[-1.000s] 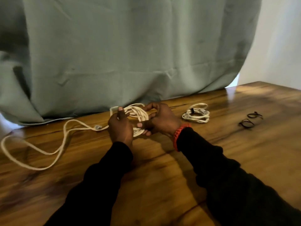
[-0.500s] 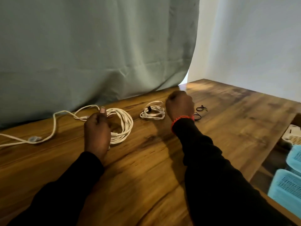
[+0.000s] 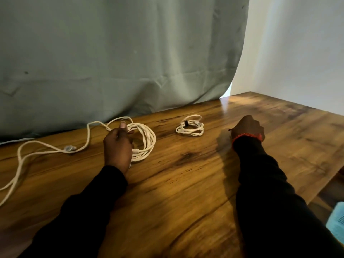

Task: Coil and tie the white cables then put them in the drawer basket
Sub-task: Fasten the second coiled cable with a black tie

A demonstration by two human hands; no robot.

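Observation:
My left hand (image 3: 117,144) grips a half-wound coil of white cable (image 3: 147,140) on the wooden table (image 3: 186,183). The cable's loose tail (image 3: 55,148) trails off to the left edge. A smaller white cable coil (image 3: 189,126), bound with a black tie, lies to the right of it. Further right, my right hand (image 3: 247,127) is curled knuckles-up on the table where the black ties lay. A dark end of a black tie (image 3: 229,129) sticks out at its left side; the rest is hidden under the fingers.
A grey-green curtain (image 3: 121,62) hangs along the table's far edge and a white wall (image 3: 297,53) stands at the right. Below the table's right edge, a corner of a light-blue basket (image 3: 337,216) shows.
My right hand let go of the coil and moved right, past the tied coil, onto the black ties. My left hand kept its hold on the coil. The camera turned right.

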